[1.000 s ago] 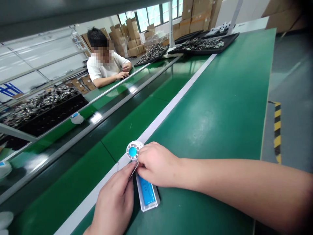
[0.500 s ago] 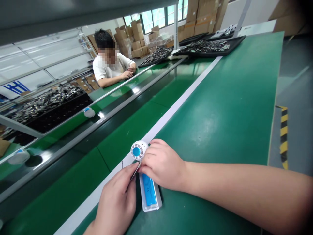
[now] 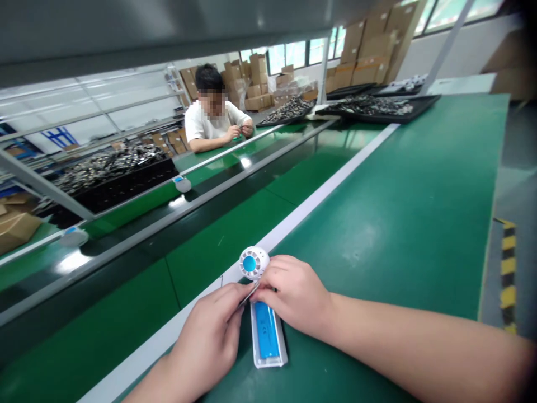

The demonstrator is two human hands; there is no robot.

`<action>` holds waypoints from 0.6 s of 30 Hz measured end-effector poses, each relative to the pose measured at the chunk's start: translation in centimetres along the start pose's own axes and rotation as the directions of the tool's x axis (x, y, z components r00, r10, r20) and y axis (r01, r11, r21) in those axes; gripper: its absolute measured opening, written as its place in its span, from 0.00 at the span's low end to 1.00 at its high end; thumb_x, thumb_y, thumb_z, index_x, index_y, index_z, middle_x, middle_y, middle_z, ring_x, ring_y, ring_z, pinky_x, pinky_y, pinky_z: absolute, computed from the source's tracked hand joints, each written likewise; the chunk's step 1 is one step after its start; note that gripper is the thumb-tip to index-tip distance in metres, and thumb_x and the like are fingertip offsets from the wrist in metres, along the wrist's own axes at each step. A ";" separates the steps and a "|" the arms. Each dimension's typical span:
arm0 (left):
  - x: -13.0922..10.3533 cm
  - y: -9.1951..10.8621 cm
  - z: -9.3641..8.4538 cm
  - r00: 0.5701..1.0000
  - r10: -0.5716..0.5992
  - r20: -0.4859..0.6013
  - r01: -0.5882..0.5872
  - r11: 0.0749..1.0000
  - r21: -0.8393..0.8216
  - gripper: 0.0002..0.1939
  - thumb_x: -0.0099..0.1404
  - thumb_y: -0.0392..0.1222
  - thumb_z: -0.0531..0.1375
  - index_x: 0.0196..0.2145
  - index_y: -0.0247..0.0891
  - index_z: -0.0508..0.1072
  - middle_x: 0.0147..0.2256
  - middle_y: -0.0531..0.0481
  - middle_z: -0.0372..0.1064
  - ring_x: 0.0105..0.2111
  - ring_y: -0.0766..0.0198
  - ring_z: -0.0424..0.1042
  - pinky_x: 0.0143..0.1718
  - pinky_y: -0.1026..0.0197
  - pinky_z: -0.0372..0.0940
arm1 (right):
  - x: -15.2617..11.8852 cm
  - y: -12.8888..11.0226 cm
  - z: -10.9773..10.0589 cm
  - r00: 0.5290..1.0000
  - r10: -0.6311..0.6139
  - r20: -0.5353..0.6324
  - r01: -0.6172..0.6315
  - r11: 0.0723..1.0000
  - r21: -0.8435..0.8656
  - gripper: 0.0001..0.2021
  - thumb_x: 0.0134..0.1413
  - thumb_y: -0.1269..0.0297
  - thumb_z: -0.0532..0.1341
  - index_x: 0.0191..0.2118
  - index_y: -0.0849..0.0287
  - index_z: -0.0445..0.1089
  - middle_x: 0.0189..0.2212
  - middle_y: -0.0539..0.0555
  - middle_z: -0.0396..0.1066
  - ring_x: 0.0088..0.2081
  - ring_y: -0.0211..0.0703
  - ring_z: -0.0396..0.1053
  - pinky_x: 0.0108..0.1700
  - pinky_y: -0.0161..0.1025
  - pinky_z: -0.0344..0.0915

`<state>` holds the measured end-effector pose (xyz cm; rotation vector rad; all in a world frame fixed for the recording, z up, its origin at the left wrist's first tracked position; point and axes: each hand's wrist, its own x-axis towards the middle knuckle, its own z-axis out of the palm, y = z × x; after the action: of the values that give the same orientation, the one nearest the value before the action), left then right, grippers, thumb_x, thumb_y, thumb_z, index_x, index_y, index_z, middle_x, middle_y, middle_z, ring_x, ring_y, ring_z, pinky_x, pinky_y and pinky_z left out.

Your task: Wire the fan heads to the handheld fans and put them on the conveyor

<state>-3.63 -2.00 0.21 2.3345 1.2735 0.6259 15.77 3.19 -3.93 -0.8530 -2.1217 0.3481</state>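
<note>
A white handheld fan (image 3: 283, 358) lies with its head away from me, near the white strip. Its round head (image 3: 249, 263) has a blue centre, and a blue battery (image 3: 267, 336) shows in its open handle. My left hand (image 3: 213, 330) is closed, pinching a thin flat piece (image 3: 248, 295) edge-on beside the fan's neck. My right hand (image 3: 296, 291) is closed over the neck, thumb and fingertips meeting at the upper end of that thin piece. Whatever lies between its fingertips is too small and covered to make out.
A green belt (image 3: 138, 313) runs along the left beyond the white strip (image 3: 331, 190). On the far side, a person (image 3: 216, 120) works with both hands. Black trays (image 3: 419, 109) of small parts stand at the back. A grey shelf (image 3: 168, 33) hangs overhead.
The view has shifted, so the scene appears lower and further right. Both hands keep about the same hold at the fan's neck. More of the blue battery shows.
</note>
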 end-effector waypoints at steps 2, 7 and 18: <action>0.1 0.0 -0.1 0.999 -0.043 0.029 0.045 0.996 -0.076 0.20 0.68 0.31 0.50 0.53 0.45 0.70 0.43 0.48 0.73 0.41 0.63 0.73 0.43 0.61 0.68 | 0.0 -0.1 0.1 0.999 0.039 -0.006 -0.038 0.998 0.047 0.07 0.52 0.66 0.68 0.26 0.57 0.71 0.27 0.48 0.74 0.33 0.42 0.71 0.38 0.39 0.64; 0.7 -0.3 0.5 0.923 -0.380 0.065 0.360 0.787 -0.502 0.13 0.62 0.32 0.54 0.43 0.37 0.74 0.33 0.50 0.71 0.30 0.65 0.71 0.33 0.62 0.68 | 0.7 0.0 0.0 0.999 0.033 0.022 -0.035 0.995 0.091 0.07 0.51 0.65 0.69 0.28 0.58 0.71 0.28 0.50 0.73 0.33 0.43 0.70 0.38 0.40 0.65; 1.8 -3.1 -0.4 0.647 -0.761 -0.042 0.187 0.212 -0.959 0.09 0.55 0.29 0.62 0.36 0.31 0.75 0.30 0.46 0.74 0.28 0.64 0.75 0.34 0.60 0.73 | 0.9 0.7 -0.7 0.973 0.188 0.137 -0.209 0.965 0.158 0.03 0.57 0.66 0.61 0.37 0.57 0.71 0.34 0.53 0.72 0.37 0.44 0.70 0.40 0.41 0.68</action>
<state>-5.03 1.14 -0.81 0.6975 1.2756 1.3420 16.23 4.28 -3.34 -0.9667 -2.0837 0.6930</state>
